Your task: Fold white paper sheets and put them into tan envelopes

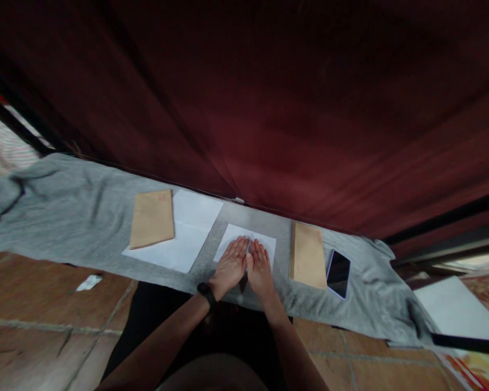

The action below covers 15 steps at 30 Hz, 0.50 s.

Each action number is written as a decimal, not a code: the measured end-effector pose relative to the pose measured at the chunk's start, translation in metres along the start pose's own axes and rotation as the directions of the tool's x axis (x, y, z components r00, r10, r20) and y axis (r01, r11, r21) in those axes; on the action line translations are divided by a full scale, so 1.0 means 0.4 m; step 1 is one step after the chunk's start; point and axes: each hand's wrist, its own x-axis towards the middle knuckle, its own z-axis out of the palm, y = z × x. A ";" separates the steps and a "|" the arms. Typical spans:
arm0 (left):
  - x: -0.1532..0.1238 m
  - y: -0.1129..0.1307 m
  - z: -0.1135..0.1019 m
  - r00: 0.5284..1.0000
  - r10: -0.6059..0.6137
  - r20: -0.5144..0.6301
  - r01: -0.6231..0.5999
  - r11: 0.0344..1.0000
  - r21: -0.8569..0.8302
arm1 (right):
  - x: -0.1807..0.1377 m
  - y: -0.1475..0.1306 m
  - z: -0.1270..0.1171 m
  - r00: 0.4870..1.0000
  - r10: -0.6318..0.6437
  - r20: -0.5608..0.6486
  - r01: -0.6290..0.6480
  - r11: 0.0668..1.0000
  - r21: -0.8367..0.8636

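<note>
A folded sheet of white paper [233, 231] lies flat on the grey cloth in front of me. My left hand [231, 262] rests on its left part, palm down with the fingers stretched out. Beside it, my right hand [259, 267] presses flat on the right part, fingers also extended and the thumb near the left hand. Both hands cover the lower middle of the paper. Left of them is a larger white sheet [191, 228] with a crease, partly under a brown envelope [151, 218]. To the right lies a stack of brown envelopes [309, 255].
A phone [339, 273] with a dark screen lies right of the stack. Grey cloth [85, 212] covers the narrow bench, and a dark red curtain [261, 119] hangs behind it. A white scrap [89, 282] is on the tiled floor. A white board [458, 308] stands at far right.
</note>
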 end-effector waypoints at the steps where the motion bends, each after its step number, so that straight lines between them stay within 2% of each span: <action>1: 0.014 -0.004 0.010 1.000 -0.005 0.021 0.005 1.000 0.003 | 0.017 -0.001 0.006 1.000 0.001 0.012 -0.001 1.000 0.006; 3: 0.032 -0.014 0.027 0.999 -0.019 0.048 0.018 1.000 0.010 | 0.041 0.004 0.019 1.000 0.002 0.024 -0.001 1.000 0.000; 6: 0.034 -0.029 0.039 1.000 -0.025 0.018 0.025 1.000 0.014 | 0.056 0.021 0.038 1.000 -0.004 0.009 0.004 0.998 -0.058; 9: 0.021 -0.039 0.036 0.999 -0.027 -0.031 0.027 1.000 0.010 | 0.058 0.043 0.052 1.000 -0.004 -0.029 0.000 0.993 -0.119; 15: 0.001 -0.056 0.016 0.996 -0.084 -0.040 0.086 0.996 0.039 | 0.060 0.101 0.052 0.991 0.030 -0.128 -0.050 0.986 -0.160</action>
